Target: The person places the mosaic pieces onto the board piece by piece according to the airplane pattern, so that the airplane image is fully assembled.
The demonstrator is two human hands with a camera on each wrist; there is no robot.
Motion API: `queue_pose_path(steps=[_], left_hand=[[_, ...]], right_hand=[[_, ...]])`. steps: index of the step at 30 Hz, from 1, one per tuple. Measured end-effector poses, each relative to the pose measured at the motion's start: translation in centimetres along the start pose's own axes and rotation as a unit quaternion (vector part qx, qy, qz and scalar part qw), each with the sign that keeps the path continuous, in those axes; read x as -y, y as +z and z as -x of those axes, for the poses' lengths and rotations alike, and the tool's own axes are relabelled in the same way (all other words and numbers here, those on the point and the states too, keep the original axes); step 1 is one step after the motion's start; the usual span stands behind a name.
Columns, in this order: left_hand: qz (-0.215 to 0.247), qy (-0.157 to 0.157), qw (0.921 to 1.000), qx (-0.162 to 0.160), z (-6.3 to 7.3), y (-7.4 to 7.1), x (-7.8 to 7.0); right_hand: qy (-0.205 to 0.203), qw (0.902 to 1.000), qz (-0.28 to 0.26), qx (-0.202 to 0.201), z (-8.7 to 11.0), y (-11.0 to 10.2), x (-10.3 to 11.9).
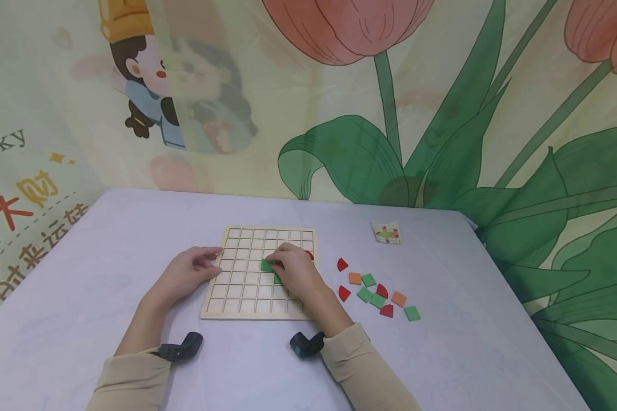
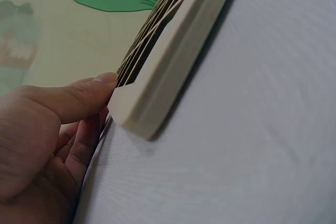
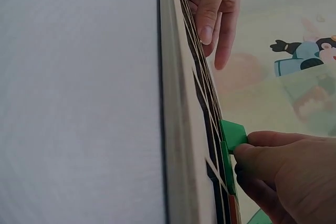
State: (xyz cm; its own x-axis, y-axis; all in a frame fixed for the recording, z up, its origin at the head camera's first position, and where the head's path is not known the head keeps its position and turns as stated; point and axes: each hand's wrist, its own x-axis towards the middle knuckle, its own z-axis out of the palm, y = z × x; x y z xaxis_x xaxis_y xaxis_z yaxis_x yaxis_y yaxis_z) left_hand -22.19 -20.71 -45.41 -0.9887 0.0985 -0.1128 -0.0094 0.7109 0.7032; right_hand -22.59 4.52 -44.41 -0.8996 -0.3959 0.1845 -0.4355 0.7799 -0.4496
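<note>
My right hand (image 1: 299, 271) pinches a green square tile (image 1: 266, 265) between thumb and fingertips over the middle of a wooden grid board (image 1: 236, 315). The right wrist view shows this tile (image 3: 234, 132) tilted, by another green tile (image 3: 227, 169) lying in the grid. Part of that second tile (image 1: 277, 279) also shows under my fingers in the head view. At the board's left edge my left hand (image 1: 185, 275) rests its thumb and fingertips, held apart. A red piece (image 1: 309, 255) sits near the board's right side; my right hand hides several cells.
Loose red quarter-circles (image 1: 344, 293), orange squares (image 1: 399, 298) and green squares (image 1: 412, 313) lie scattered right of the board. A small picture card (image 1: 387, 233) with a grid pattern lies farther back. The white-covered table (image 1: 257, 365) ends at a printed backdrop.
</note>
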Motion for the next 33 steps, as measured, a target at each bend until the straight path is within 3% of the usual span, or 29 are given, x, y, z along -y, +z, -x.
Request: queue_pose_path(steps=[33], left_hand=[[0.000, -0.002, 1.0000, -0.004, -0.07, 0.19, 0.09]], right_hand=[[0.010, 0.9997, 0.022, 0.007, 0.11, -0.04, 0.12]])
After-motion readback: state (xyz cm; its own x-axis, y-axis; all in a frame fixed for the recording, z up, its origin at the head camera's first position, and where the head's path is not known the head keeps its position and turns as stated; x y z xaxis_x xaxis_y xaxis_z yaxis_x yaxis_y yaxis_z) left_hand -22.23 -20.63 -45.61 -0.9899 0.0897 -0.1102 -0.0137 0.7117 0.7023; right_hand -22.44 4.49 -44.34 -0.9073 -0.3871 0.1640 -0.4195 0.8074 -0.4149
